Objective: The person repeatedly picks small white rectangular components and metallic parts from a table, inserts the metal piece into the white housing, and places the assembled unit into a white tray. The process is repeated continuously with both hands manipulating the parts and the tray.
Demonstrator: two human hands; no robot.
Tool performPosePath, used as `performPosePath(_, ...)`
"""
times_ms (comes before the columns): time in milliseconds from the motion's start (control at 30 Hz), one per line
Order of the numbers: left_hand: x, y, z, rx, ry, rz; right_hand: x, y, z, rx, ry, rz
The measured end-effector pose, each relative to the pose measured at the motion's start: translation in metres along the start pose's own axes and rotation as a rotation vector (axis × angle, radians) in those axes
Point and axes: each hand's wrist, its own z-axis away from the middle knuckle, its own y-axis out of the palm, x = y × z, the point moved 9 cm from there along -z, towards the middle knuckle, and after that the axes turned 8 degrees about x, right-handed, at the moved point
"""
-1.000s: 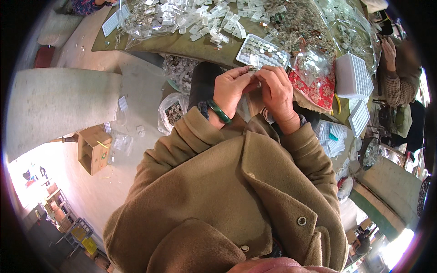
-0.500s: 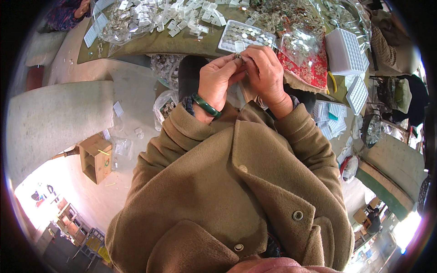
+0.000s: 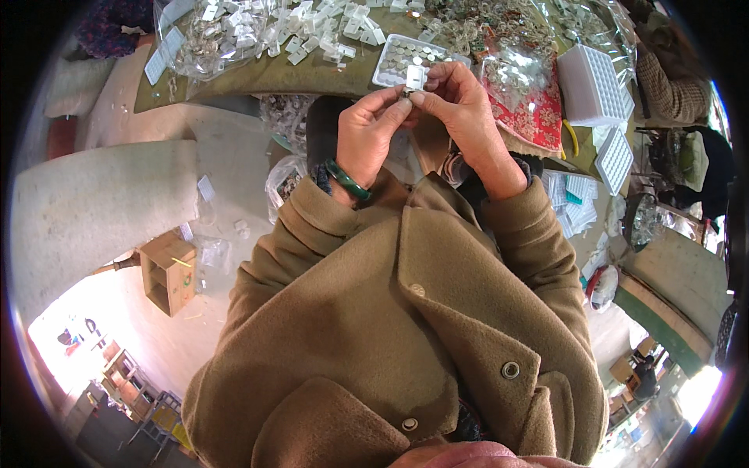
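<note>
At twelve o'clock, our left fingers and right fingers narrowly pinch a small white piece; we judge it light, stiff, possibly brittle, best held by its edges.

A head-worn fisheye looks down, close over the coat, rim hard to read.

Pretty bright overall, but both lower sides are blown out. Heavy fisheye bend, black corners, purple fringing; the coat looks decently sharp.
</note>
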Motion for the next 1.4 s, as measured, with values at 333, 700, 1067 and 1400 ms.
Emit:
performPosePath(333, 0.019, 0.022, 0.001, 0.117, -0.202, 0.318, 0.012, 0.009, 0.015, -0.030, 0.007, 0.152)
performPosePath(700, 0.049, 0.030, 0.011, 0.278, -0.579, 0.791, -0.003, 0.006, 0.016, 0.175, 0.176, -0.373)
performPosePath(1067, 0.056, 0.040, 0.010, 0.116, -0.559, 0.963, 0.005, -0.004, 0.021, 0.346, 0.032, -0.232)
performPosePath(1400, 0.062, 0.056, 0.012, 0.231, -0.642, 0.709, 0.055, -0.016, 0.059, -0.054, -0.636, 0.776)
